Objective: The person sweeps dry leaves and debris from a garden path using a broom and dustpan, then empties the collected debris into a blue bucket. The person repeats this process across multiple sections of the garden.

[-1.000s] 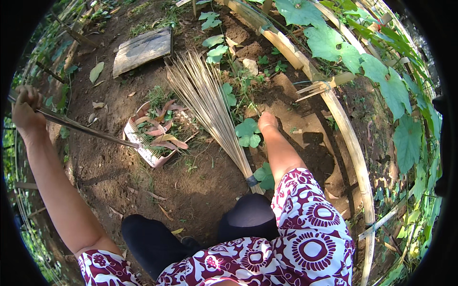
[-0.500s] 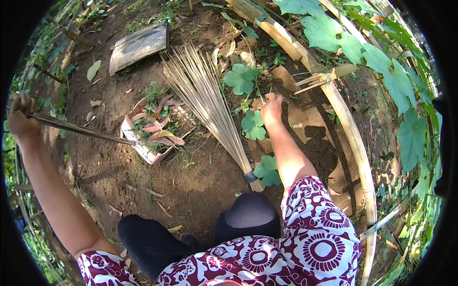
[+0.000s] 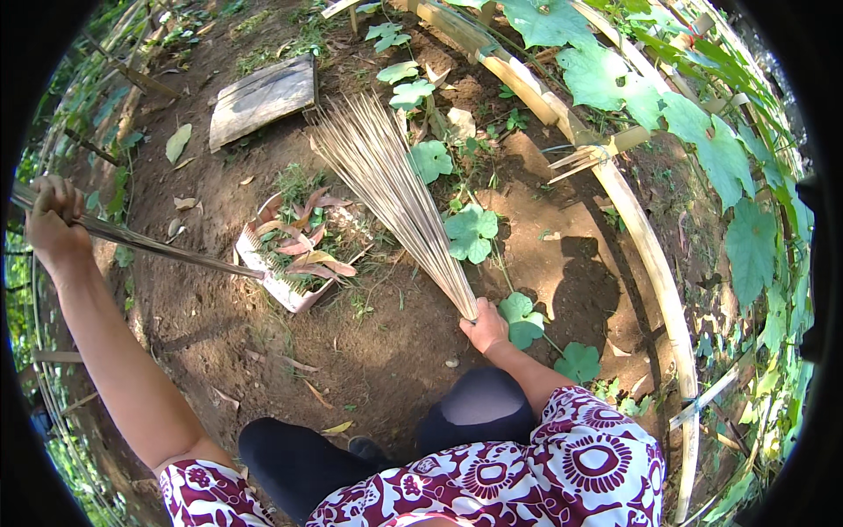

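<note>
Sunlit brown soil, broken by patches of shade, fills the plot, with a curved bamboo rail along its right side. The right grip is wrapped round the narrow, gathered end of a stick broom, whose bristles fan out toward the soil's far edge; whether that near end is lifted is hard to tell. Half a second ago this grip was up at the vine; now it has come back to the broom, so, as I judge it, the clearing work has both its tools in hand. The left grip, by the soil's left edge, is closed around a long handle slanting down to a pale dustpan. That pan sits left of the bristles, loaded with dry leaves and grass. Beyond it lies a wooden board; the vine creeps between broom and rail.
</note>
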### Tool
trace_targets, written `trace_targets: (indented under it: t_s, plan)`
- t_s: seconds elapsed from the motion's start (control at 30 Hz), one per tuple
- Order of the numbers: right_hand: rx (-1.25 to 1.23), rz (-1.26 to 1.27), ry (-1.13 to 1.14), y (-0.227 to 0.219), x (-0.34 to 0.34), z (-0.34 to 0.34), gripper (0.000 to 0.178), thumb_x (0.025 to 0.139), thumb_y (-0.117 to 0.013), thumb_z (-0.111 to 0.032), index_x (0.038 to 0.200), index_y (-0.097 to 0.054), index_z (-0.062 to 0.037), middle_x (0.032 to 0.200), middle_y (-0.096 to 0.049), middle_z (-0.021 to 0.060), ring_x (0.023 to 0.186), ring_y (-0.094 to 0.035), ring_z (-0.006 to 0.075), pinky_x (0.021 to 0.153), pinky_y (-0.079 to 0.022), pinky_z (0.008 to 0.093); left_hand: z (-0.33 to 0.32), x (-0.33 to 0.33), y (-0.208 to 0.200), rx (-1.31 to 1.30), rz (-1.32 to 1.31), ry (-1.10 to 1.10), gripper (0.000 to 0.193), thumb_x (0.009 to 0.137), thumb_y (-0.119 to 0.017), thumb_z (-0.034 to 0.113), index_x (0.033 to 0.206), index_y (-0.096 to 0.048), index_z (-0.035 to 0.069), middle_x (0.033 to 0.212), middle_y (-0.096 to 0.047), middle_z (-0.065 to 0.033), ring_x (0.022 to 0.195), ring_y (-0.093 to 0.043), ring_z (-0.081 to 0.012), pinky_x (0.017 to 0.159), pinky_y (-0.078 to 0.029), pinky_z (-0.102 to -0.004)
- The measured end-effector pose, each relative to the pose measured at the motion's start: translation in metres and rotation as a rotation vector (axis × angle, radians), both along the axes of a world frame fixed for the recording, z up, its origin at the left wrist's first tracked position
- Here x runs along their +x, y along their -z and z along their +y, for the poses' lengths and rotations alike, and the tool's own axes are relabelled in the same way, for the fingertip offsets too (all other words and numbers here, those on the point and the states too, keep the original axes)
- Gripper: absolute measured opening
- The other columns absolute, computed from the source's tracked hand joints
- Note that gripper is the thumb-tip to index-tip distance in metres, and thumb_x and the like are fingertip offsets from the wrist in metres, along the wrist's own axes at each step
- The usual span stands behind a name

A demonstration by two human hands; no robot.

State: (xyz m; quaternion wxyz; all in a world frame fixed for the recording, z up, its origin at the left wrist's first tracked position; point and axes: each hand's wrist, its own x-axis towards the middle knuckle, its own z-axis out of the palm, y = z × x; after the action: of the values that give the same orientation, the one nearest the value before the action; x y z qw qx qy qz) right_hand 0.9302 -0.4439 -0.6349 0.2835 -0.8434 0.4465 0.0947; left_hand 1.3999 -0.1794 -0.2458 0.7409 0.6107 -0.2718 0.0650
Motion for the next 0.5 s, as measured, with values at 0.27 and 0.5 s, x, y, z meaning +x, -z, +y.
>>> trace_targets:
  t_s: [0.27,0.5]
  plan:
    - [0.485,-0.174,0.352,-0.116,-0.001,-0.029,0.036,0.081,-0.062,-0.018,0.105,-0.040,-0.0044,0.074,-0.055,0.0118,0.059,-0.054,0.0180,0.047,-0.045,0.0341,-0.016,-0.036,-0.002,-0.074,0.032,-0.073,0.014,0.080,-0.043,-0.003,0.072,-0.041,0.008,0.059,-0.038,-0.0021,0.049,-0.029,-0.0087,0.045,-0.024,-0.0223]
    - [1.017,0.130,0.484,-0.245,0.018,-0.009,0.053,0.082,-0.064,-0.022,0.121,-0.031,-0.0061,0.068,-0.049,0.0050,0.050,-0.049,0.0156,0.043,-0.044,0.0310,-0.023,-0.058,-0.011,-0.051,0.099,-0.085,0.018,0.072,-0.041,-0.009,0.066,-0.039,0.008,0.057,-0.041,-0.0040,0.047,-0.032,-0.0096,0.043,-0.028,-0.0221]
